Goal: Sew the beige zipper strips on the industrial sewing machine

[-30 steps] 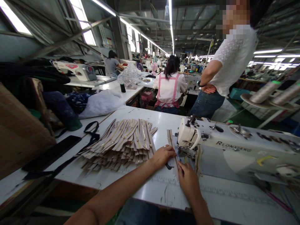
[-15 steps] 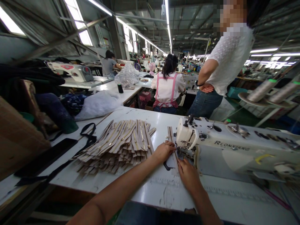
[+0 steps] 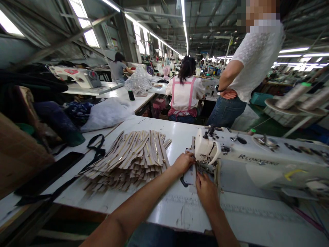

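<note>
A beige zipper lies lengthwise at the left side of the needle area of a white sewing machine. My left hand is closed on it just left of the presser foot, fingertips partly hidden. Nearer to me, my right hand has its fingers together, pinching the zipper's near stretch beside the machine's needle area. The far end of the zipper is partly covered by the machine head. Left of my hands lies a thick pile of beige zippers with metallic teeth and pulls.
A printed ruler scale runs along the white tabletop. A dark flat phone-like slab and black strap lie at left. Thread cones stand at right. One person sits ahead; another stands.
The zipper's far end has shifted right, closer against the machine head. My left hand has moved slightly right with it. My right hand stays almost in place, and the view has turned a little.
</note>
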{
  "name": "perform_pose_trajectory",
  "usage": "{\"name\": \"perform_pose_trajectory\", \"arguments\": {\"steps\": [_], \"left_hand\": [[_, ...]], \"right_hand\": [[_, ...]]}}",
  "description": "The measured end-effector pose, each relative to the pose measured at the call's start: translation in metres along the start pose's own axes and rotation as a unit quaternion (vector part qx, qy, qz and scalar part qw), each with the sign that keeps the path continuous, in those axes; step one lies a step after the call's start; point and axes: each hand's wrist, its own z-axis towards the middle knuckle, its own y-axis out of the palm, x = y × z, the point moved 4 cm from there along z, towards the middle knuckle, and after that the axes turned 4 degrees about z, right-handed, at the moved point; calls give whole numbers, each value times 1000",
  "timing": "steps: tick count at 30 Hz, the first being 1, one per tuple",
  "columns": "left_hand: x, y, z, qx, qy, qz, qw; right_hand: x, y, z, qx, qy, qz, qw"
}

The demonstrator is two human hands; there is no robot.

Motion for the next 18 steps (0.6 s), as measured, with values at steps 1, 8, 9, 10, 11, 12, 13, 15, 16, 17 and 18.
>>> {"name": "perform_pose_trajectory", "arguments": {"steps": [1,8,9,10,11,12,13,15,16,17,18], "left_hand": [[0,0,0,1,-2,0,1000],[0,0,0,3,-12,3,1000],[0,0,0,2,-12,3,1000],[-1,0,0,2,-14,3,1000],[-1,0,1,1,-15,3,1000],[-1,0,1,1,-16,3,1000],[-1,0,1,0,-17,3,1000],[-1,0,1,0,-17,1,1000],[0,-1,1,-1,-17,0,1000],[1,-1,1,-1,-17,-1,1000],[1,-2,1,-2,-17,-3,1000]], "right_hand": [[0,0,0,0,3,-2,1000],[0,0,1,-10,20,9,1000],[1,0,1,-10,23,11,1000],[1,0,2,-10,25,12,1000],[1,0,2,-9,25,14,1000],[1,0,2,-7,24,15,1000],[1,0,3,-5,21,16,1000],[0,0,3,-2,16,19,1000],[1,-1,2,2,16,22,1000],[1,-1,2,7,16,27,999],[1,-2,1,13,17,34,999]]}}
